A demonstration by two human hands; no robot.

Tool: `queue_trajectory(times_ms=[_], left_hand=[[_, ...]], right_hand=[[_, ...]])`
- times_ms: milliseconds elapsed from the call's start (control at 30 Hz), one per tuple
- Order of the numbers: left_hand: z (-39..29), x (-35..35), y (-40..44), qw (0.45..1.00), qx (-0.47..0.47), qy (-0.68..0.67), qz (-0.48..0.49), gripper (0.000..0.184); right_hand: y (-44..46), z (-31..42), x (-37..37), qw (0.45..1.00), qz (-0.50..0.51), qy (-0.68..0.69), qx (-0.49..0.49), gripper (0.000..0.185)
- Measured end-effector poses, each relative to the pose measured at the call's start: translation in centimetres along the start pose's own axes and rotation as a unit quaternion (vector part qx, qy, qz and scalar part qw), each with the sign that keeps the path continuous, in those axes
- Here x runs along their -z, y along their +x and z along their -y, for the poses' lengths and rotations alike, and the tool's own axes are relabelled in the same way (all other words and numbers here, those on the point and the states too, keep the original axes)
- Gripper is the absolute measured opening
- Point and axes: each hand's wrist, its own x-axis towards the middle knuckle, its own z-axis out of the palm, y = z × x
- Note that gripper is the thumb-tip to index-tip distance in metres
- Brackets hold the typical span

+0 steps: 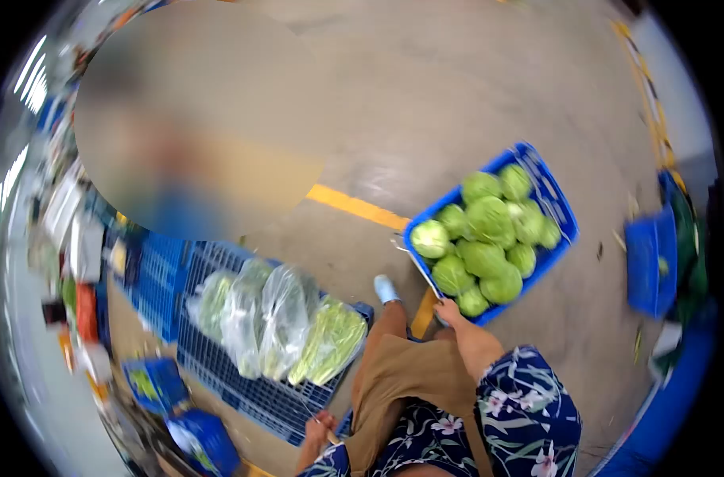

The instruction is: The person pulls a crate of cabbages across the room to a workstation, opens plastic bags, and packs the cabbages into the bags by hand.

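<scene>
My right hand (448, 312) is closed on the near corner of a blue crate (542, 274) heaped with green cabbages (489, 221). The crate stands tilted or on the floor ahead of my feet; I cannot tell which. Low in the view, my left hand (320, 427) is closed around a thin tool with a pale handle, its kind too small to tell. That hand is beside a blue plastic pallet (219, 389), which carries clear bags of leafy greens (278, 318) and a bundle of pale green stalks (328, 340).
Another blue crate (650, 266) is at the right wall. Smaller blue baskets (203, 441) sit at lower left, near crowded goods along the left side. A yellow line (358, 207) crosses the concrete floor (457, 95). A blurred patch hides the upper left.
</scene>
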Motion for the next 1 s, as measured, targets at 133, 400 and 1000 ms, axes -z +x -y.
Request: queue_trajectory(times_ms=[133,400,1000], left_hand=[[4.0,-0.2,2.6,0.998,0.054,0.004,0.009,0.042],[-1.5,3.1,2.0,0.997,0.057,0.021,0.038,0.037],[-1.8,4.2,8.7,0.974,0.093,-0.176,0.105,0.033]], right_hand=[[-0.2,0.9,0.3,0.999,-0.003,0.018,-0.039,0.033],[-1.7,2.0,0.6,0.999,-0.029,-0.004,-0.045,0.031],[1.1,1.7,4.8,0.975,0.019,-0.17,0.139,0.019]])
